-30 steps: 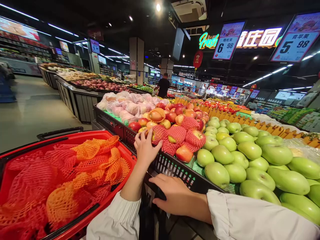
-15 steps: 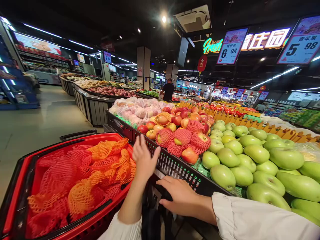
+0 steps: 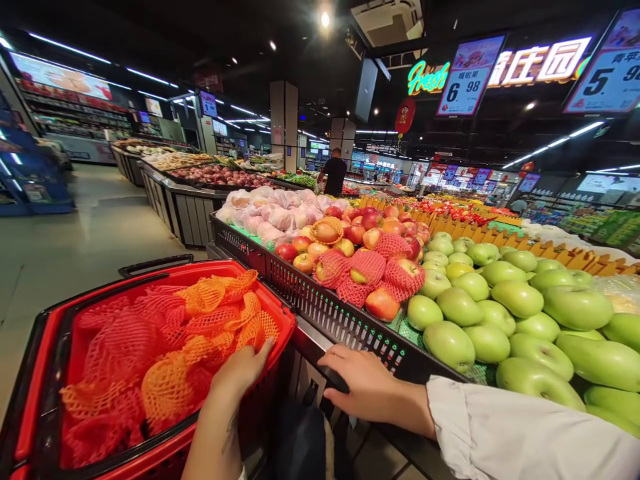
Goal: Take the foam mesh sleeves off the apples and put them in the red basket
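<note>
My left hand (image 3: 239, 375) is over the near right side of a red shopping basket (image 3: 280, 319), thumb apart from the fingers; no item shows in it. Its fingertips are partly hidden, close to the foam fruit nets, and I cannot tell whether they touch them. Orange foam nets (image 3: 167, 387) and red foam nets (image 3: 120, 343) fill the basket. My right hand (image 3: 363, 381) hovers empty, thumb and fingers apart, just in front of the black display crate (image 3: 325, 308). In the crate lie red apples (image 3: 355, 233), some inside red foam nets (image 3: 367, 267).
Green apples (image 3: 460, 305) are heaped at the right, close to my right sleeve. Bagged pink fruit (image 3: 280, 217) lies at the crate's left end. Beyond are vegetable stands (image 3: 185, 207) and a person in dark clothes (image 3: 334, 175). An aisle floor (image 3: 105, 230) runs along the left.
My left hand has moved down and left, from beside the crate to over the basket. My right hand has barely moved. The view has shifted slightly.
</note>
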### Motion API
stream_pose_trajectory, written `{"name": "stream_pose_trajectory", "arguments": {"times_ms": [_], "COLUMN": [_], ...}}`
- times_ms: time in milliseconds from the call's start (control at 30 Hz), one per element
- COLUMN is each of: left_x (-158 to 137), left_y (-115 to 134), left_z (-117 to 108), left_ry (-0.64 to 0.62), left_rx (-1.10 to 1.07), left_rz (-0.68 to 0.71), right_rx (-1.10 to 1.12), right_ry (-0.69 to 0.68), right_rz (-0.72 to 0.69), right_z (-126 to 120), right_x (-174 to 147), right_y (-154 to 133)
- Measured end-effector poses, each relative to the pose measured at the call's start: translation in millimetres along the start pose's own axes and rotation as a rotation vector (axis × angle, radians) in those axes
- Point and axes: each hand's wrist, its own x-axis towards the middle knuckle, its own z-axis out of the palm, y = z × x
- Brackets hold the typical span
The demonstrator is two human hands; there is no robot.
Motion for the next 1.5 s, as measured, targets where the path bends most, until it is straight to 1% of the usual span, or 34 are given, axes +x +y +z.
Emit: {"name": "stream_pose_trajectory", "arguments": {"times_ms": [100,133,300,433,533,633,667,700,733,833,900,967,1033,1067,1100,1133,1167,1233,1267,1300,1333,1433,1500], "left_x": [0.1,-2.9,-27.6,-39.7,-43.6,-51.8,-55.8,-60.0,-63.8,-70.2,-69.6,-68.2,-69.6,-71.9,-75.0,-78.5,-82.0,-86.6,-87.3,-86.8,-85.3,-77.0,-71.7], "left_y": [0.9,2.3,5.0,-8.3,-21.6,-26.1,-24.7,-22.1,-18.5,-4.4,6.2,17.6,29.9,35.9,41.3,45.8,49.2,52.5,52.6,51.9,50.9,48.4,48.6], "left_z": [4.4,3.7,-11.9,-27.7,-34.7,-41.1,-43.5,-46.0,-48.1,-48.7,-41.5,-27.8,-9.6,0.3,10.0,19.1,27.2,38.8,42.2,43.9,44.4,42.0,41.8], "left_ry": [-0.078,-0.076,0.044,0.058,0.117,0.167,0.208,0.276,0.373,0.756,0.973,1.1,1.144,1.125,1.072,0.986,0.869,0.622,0.534,0.481,0.456,0.403,0.297], "left_rx": [0.025,0.035,0.131,0.065,0.024,-0.031,-0.067,-0.113,-0.169,-0.325,-0.405,-0.525,-0.706,-0.797,-0.874,-0.929,-0.955,-0.928,-0.896,-0.861,-0.828,-0.753,-0.724], "left_rz": [-0.024,-0.025,-0.009,-0.026,-0.056,-0.087,-0.099,-0.1,-0.09,0.028,0.09,0.131,0.203,0.256,0.324,0.399,0.478,0.627,0.676,0.699,0.698,0.629,0.593], "right_rx": [-0.015,-0.022,-0.06,-0.06,-0.055,-0.033,-0.02,-0.001,0.023,0.116,0.181,0.251,0.343,0.391,0.434,0.467,0.488,0.503,0.504,0.498,0.485,0.436,0.433], "right_ry": [0.003,0.007,-0.001,-0.021,-0.023,-0.004,0.007,0.021,0.035,0.07,0.082,0.097,0.13,0.153,0.179,0.204,0.225,0.255,0.266,0.278,0.291,0.342,0.382], "right_rz": [-0.008,-0.013,-0.02,-0.021,-0.024,-0.015,-0.01,-0.006,-0.002,0.029,0.074,0.121,0.149,0.135,0.102,0.054,-0.002,-0.094,-0.111,-0.104,-0.076,0.055,0.06], "right_z": [0.3,0.2,-1.1,-3.0,-3.5,-1.9,-1.0,-0.2,0.6,1.3,0.7,-0.3,-1.4,-1.8,-2.2,-2.3,-2.3,-1.6,-1.0,-0.4,0.1,0.2,-0.7], "right_x": [0.9,1.3,2.2,0.5,-0.1,1.2,2.0,2.9,3.8,5.6,5.7,4.9,3.7,3.2,3.0,3.1,3.6,5.1,6.0,6.8,7.4,8.6,9.0], "right_y": [0.8,1.0,1.1,-1.4,-2.5,-0.6,0.4,1.5,2.3,2.8,1.4,-0.6,-2.0,-2.3,-2.2,-1.8,-1.1,0.5,1.2,1.7,1.9,0.9,-0.3]}}
